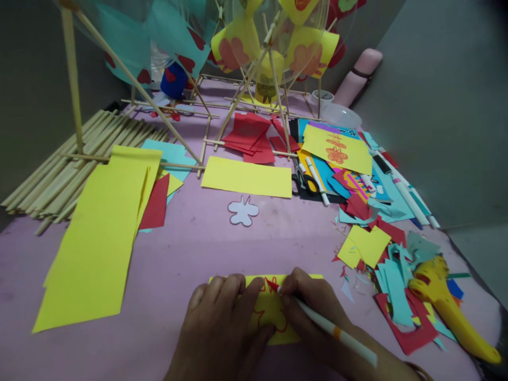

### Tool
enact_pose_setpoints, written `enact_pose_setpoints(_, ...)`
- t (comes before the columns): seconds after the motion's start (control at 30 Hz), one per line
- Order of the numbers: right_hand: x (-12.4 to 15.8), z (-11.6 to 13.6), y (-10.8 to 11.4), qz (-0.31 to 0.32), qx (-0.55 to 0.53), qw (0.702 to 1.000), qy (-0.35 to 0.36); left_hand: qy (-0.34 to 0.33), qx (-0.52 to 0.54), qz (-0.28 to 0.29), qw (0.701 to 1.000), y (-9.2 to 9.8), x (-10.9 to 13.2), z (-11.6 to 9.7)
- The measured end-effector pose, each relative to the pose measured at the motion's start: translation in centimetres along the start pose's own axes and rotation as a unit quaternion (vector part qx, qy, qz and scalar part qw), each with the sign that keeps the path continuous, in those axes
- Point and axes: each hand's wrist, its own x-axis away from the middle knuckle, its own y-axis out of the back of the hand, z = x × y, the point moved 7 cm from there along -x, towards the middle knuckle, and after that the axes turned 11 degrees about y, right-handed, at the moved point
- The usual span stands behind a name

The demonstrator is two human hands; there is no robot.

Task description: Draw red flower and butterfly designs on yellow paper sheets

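Note:
My right hand (311, 301) is closed around a white felt-tip marker (337, 333) with an orange band. Its red tip touches a small yellow paper (278, 338), near the paper's far edge. Red outlines of a shape show on this paper, partly covered by my hands. My left hand (226, 317) lies spread on the paper's left part, fingers stretched and pressing it to the table. Beyond them, a white butterfly-shaped cutout (243, 211) with a dark outline lies flat. Farther back rests a blank yellow strip (246, 177).
Long yellow sheets (95, 238) and wooden sticks (87, 159) lie left. Stick frames (238, 100) with decorated papers stand at the back. At right are black scissors (305, 182), red papers (248, 132), colored scraps (397, 280) and a yellow glue gun (452, 307).

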Motion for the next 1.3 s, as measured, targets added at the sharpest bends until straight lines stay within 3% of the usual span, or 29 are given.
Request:
enact_pose_setpoints(0.37,0.18,-0.16,-0.05,0.001,-0.017,1.000,-0.009,0.019,-0.007,-0.006,1.000,0.16,0.10,-0.02)
enact_pose_setpoints(0.53,0.13,-0.22,-0.06,-0.001,-0.023,1.000,-0.010,-0.012,-0.007,-0.012,1.000,0.11,0.03,-0.08)
enact_pose_setpoints(0.97,0.39,-0.24,-0.14,0.016,-0.052,0.997,-0.050,-0.015,-0.020,-0.007,1.000,-0.05,0.08,0.05)
enact_pose_setpoints(1.3,0.23,-0.15,-0.15,0.014,-0.055,0.998,-0.035,-0.022,-0.022,-0.019,0.999,-0.10,0.00,0.03)
